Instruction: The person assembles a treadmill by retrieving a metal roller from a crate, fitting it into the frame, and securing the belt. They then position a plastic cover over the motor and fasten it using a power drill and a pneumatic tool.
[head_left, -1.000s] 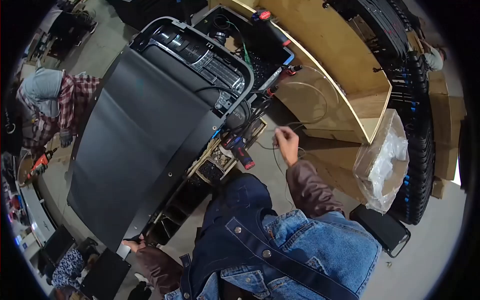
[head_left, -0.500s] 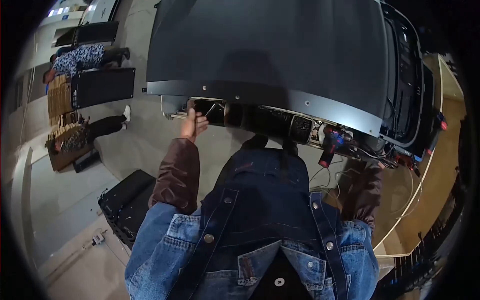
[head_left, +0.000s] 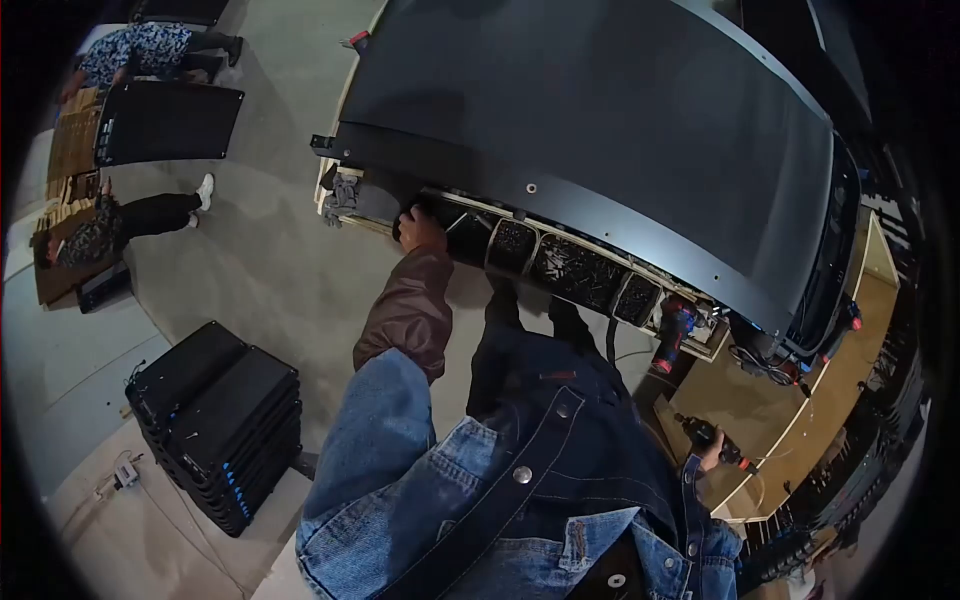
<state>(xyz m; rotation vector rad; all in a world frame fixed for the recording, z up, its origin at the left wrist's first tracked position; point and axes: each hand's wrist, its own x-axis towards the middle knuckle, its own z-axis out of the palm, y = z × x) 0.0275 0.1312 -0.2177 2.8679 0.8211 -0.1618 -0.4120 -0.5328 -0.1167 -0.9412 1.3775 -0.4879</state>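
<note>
A large dark panel lies in front of me with a grey metal strip along its near edge. Below that edge runs a row of trays; small screws fill one compartment. My left hand is at the row's left end, fingers curled into a dark compartment; what they hold, if anything, is hidden. Low on the right, my right hand is closed around a black and red power drill. A second, red and blue drill sits at the right end of the trays.
A wooden box stands at right, with cables above it. A stack of black panels is at lower left. Two people work at far left, one in a patterned shirt, near another dark panel.
My view has turned, and the dark panel now appears tilted. My left hand, open before, has curled into the left compartment. My right hand, hidden earlier, has come into view with the drill.
</note>
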